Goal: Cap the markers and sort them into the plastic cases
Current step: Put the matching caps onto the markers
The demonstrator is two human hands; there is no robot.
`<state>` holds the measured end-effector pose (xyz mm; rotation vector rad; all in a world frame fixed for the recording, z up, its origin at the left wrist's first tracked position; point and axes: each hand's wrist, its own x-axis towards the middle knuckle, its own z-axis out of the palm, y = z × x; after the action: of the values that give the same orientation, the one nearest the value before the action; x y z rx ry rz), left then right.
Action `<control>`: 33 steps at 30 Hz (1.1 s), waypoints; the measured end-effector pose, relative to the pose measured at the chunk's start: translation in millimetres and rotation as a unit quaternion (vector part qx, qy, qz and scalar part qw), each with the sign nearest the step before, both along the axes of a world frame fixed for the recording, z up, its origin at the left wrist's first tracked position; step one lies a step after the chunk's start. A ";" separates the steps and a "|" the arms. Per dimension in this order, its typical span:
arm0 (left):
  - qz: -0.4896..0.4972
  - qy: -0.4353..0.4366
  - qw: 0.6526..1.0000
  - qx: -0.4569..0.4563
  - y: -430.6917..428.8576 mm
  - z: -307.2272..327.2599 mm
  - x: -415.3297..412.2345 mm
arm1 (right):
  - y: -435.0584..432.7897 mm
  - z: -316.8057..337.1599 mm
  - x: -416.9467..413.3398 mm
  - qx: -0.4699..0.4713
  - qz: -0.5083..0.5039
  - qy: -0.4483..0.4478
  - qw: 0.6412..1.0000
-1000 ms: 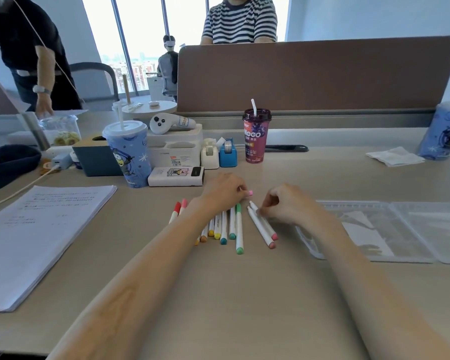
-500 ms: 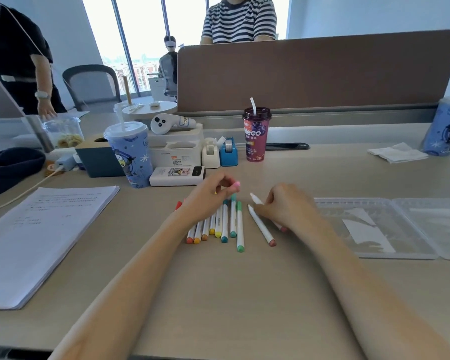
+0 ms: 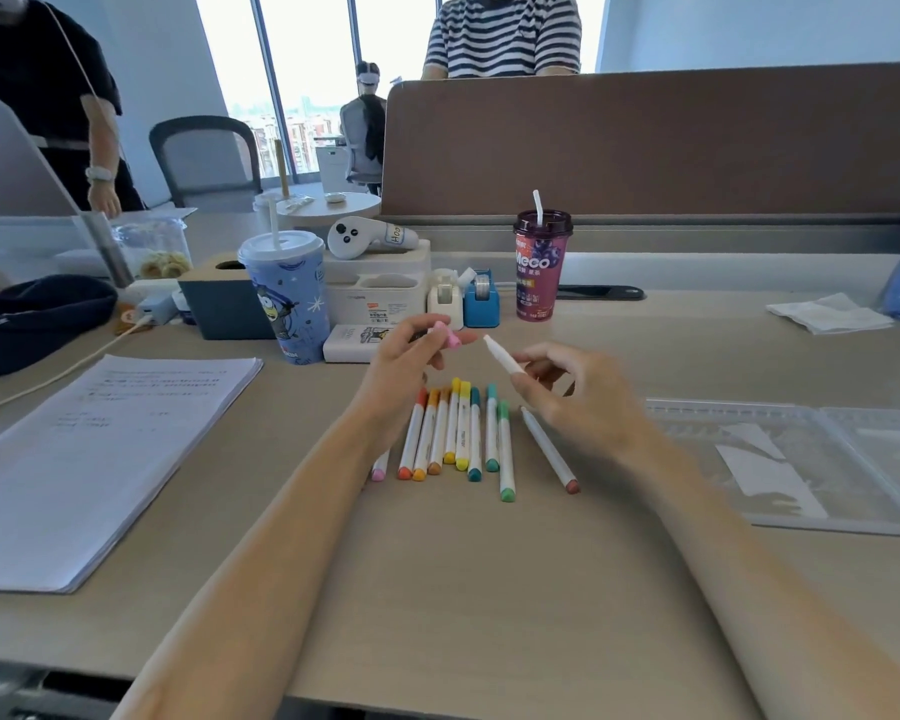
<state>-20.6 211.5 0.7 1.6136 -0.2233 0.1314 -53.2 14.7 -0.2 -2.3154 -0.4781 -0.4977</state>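
My left hand [image 3: 409, 368] pinches a pink cap [image 3: 449, 335] above the desk. My right hand [image 3: 575, 394] holds a white marker [image 3: 501, 354] with its bare tip pointing up-left toward the cap; a small gap separates tip and cap. Below the hands, several capped markers [image 3: 455, 433] lie side by side on the desk in orange, yellow, teal and green. One uncapped white marker with a reddish end [image 3: 549, 449] lies slanted to their right. An open clear plastic case [image 3: 780, 459] lies flat at the right.
A stack of printed paper [image 3: 89, 454] lies at the left. Behind the markers stand a blue cup [image 3: 287, 298], a white box [image 3: 354, 343], tape dispensers [image 3: 463, 301] and a purple drink [image 3: 539, 267]. A tissue [image 3: 827, 314] lies far right. People stand beyond the desk divider.
Both hands rose off the desk. The left lifted the pink cap, the right lifted a white marker out of the row and turned its tip toward the cap.
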 end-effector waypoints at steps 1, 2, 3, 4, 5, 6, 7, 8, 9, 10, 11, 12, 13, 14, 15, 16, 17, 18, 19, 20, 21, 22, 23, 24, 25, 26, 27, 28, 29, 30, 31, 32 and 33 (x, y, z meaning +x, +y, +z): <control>-0.006 0.011 1.000 -0.011 0.1 0.3 -0.2 | 0.1 -0.2 -0.8 -0.007 0.008 -0.004 1.000; -0.013 0.021 1.000 -0.018 0.2 0.7 -0.9 | 0.1 -0.6 -1.1 -0.013 0.014 -0.007 1.000; -0.019 0.030 0.999 -0.021 0.1 1.3 -1.2 | 0.0 -1.2 -1.3 -0.019 0.018 -0.009 1.000; -0.023 0.036 0.999 -0.021 0.0 2.2 -1.9 | -0.1 -1.9 -1.0 -0.025 0.020 -0.008 0.999; -0.026 0.038 0.999 -0.018 0.2 2.9 -2.3 | 0.2 -2.4 -0.7 -0.030 0.020 -0.007 0.999; -0.029 0.036 0.999 -0.014 0.2 3.1 -2.3 | 0.3 -2.6 -0.2 -0.032 0.019 -0.007 0.999; -0.034 0.031 0.999 -0.008 0.1 2.5 -2.6 | 0.4 -2.8 0.0 -0.031 0.016 -0.008 0.999; -0.039 0.025 0.999 0.001 -0.1 2.2 -3.3 | 0.3 -2.7 0.1 -0.030 0.013 -0.010 0.999; -0.043 0.021 0.999 0.010 -0.4 2.2 -4.3 | 0.3 -2.7 0.2 -0.029 0.010 -0.015 0.999; -0.048 0.020 0.999 0.014 -0.8 2.0 -5.3 | 0.3 -2.7 0.2 -0.031 0.009 -0.019 0.999; -0.054 0.019 0.998 0.015 -1.4 2.5 -6.3 | 0.5 -2.9 0.6 -0.032 0.007 -0.022 0.999; -0.058 0.017 0.998 0.017 -2.1 3.6 -7.5 | 0.5 -2.8 0.8 -0.029 0.006 -0.021 0.999; -0.060 0.013 0.998 0.021 -2.8 4.5 -8.2 | 0.6 -2.5 0.8 -0.024 0.004 -0.020 1.000; -0.059 0.008 0.998 0.029 -3.3 4.8 -8.6 | 0.6 -2.0 0.6 -0.019 0.003 -0.018 1.000; -0.055 0.003 0.998 0.040 -4.2 4.9 -8.8 | 0.5 -1.1 0.2 -0.015 0.002 -0.018 1.000; -0.049 -0.002 0.997 0.053 -4.9 4.8 -8.5 | 0.2 -0.2 -0.1 -0.010 0.000 -0.018 1.000; -0.043 -0.006 0.997 0.068 -5.9 4.7 -8.5 | -0.2 1.0 -0.5 -0.001 -0.002 -0.017 1.000; -0.040 -0.011 0.996 0.082 -6.9 4.1 -8.0 | -0.6 2.3 -0.9 0.013 -0.003 -0.010 1.000; -0.040 -0.017 0.995 0.093 -8.0 3.1 -7.1 | -1.1 3.5 -1.3 0.033 -0.002 0.003 0.999; -0.042 -0.024 0.994 0.101 -9.0 2.0 -6.1 | -1.6 4.6 -1.2 0.055 0.000 0.020 0.998; -0.043 -0.031 0.993 0.105 -10.0 1.2 -5.5 | -1.9 5.4 -0.6 0.074 0.002 0.039 0.996; -0.043 -0.038 0.993 0.108 -10.8 0.1 -4.9 | -2.3 6.1 0.3 0.089 0.002 0.053 0.995; -0.044 -0.045 0.992 0.108 -12.2 -1.0 -5.0 | -2.3 6.6 0.7 0.102 0.001 0.062 0.993; -0.045 -0.054 0.992 0.106 -13.7 -2.2 -5.4 | -2.1 7.2 0.9 0.113 -0.001 0.068 0.991; -0.046 -0.063 0.992 0.104 -15.2 -3.5 -6.0 | -1.9 7.6 0.8 0.122 -0.003 0.073 0.990; -0.048 -0.070 0.991 0.103 -16.6 -4.4 -6.5 | -1.9 7.3 0.5 0.129 -0.004 0.078 0.989; -0.050 -0.077 0.990 0.105 -17.8 -5.0 -6.8 | -1.6 7.0 0.3 0.132 -0.004 0.080 0.988; -0.049 -0.083 0.990 0.105 -18.1 -5.6 -6.6 | -0.7 6.9 -0.2 0.131 -0.004 0.079 0.988; -0.047 -0.091 0.989 0.103 -17.9 -5.2 -6.2 | 0.6 7.1 -0.6 0.131 -0.002 0.075 0.988; -0.042 -0.099 0.989 0.099 -17.1 -3.7 -5.8 | 2.5 7.8 -0.4 0.136 0.003 0.070 0.988; -0.039 -0.107 0.989 0.094 -16.2 -1.5 -5.2 | 3.8 8.9 -0.4 0.144 0.010 0.067 0.987; -0.037 -0.114 0.989 0.091 -15.4 1.0 -4.6 | 4.2 10.6 -0.1 0.146 0.017 0.065 0.987; -0.039 -0.119 0.988 0.091 -15.5 3.4 -4.5 | 3.7 12.4 0.4 0.134 0.024 0.066 0.989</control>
<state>-25.1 196.0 4.1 1.7667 -0.4929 0.2498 -52.8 18.4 12.3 -2.0589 -0.3770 -0.3600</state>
